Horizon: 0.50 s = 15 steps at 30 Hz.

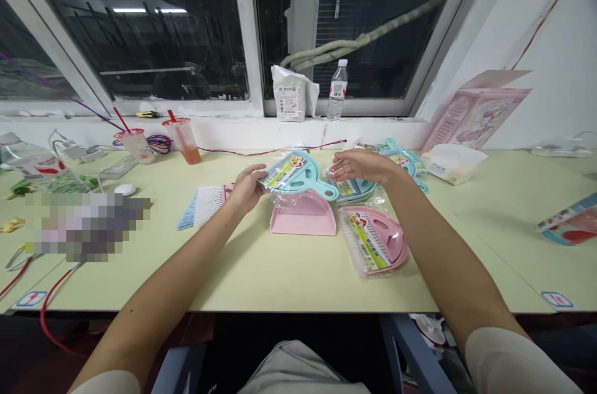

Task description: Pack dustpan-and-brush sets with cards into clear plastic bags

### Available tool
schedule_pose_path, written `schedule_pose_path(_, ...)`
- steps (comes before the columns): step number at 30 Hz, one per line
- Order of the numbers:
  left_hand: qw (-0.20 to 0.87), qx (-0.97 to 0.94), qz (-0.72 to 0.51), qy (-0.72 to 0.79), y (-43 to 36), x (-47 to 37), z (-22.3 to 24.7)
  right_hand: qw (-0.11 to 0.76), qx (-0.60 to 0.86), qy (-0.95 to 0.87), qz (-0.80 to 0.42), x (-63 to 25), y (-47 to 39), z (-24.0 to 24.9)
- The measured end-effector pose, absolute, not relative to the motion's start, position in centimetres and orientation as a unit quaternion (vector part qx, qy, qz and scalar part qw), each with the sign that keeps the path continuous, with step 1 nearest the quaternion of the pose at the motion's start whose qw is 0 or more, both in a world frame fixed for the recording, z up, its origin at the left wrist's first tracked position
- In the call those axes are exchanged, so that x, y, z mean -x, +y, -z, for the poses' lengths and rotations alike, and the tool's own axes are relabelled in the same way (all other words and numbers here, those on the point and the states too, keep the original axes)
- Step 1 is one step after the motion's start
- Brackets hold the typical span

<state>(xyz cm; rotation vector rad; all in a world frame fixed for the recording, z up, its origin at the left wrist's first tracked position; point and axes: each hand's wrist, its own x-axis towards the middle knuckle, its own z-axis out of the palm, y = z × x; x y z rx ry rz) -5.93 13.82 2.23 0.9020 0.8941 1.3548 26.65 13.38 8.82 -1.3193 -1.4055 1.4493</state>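
**Left hand (247,189) holds a blue packaged dustpan set (301,173); right hand (357,165) is open**

At the left, a brush (208,206) with blue and white bristles lies on the tabletop (280,282). Its bristles point left, and its pink handle goes toward the left hand; I cannot tell if they touch.

The fingers of the left hand are closed on the left edge of the blue packaged dustpan set, with the thumb on top of the clear wrapping. The set is in front of the person, between the two hands. Its long axis runs from the left fingers to the right and a little toward the person, so the handle end is on the side of the right hand. The left hand is the nearer one, because it already has the grip. Just below this set, toward the person, is an unwrapped pink dustpan (303,220).

The right hand has its fingers spread, pointing left, and nothing is seen gripped in them. It is over a blue-grey packaged set (353,190); whether it touches the wrapping, I cannot tell. A pink packaged set (373,242) lies nearer to the person, and turquoise packaged sets (405,161) lie behind the right wrist.
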Motion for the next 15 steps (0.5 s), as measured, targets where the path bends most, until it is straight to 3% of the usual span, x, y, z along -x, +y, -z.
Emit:
schedule_pose_path(3, 0.618, -0.407, -0.555, 0.379, 13.3, 5.8, -2.5, 0.405, 0.510, -0.504, -0.567, -26.4, 13.9, -8.1)
schedule_pose_path(8, 0.654, -0.458, -0.489, 0.352, 12.1, 5.3, -3.1, 0.363, 0.426, -0.511, -0.653, -24.0, 13.6, -6.3)
schedule_pose_path(15, 0.634, -0.461, -0.493, 0.378, 12.2, 4.9, -2.6, 0.340, 0.431, -0.532, -0.645, -23.1, 13.0, -6.0)
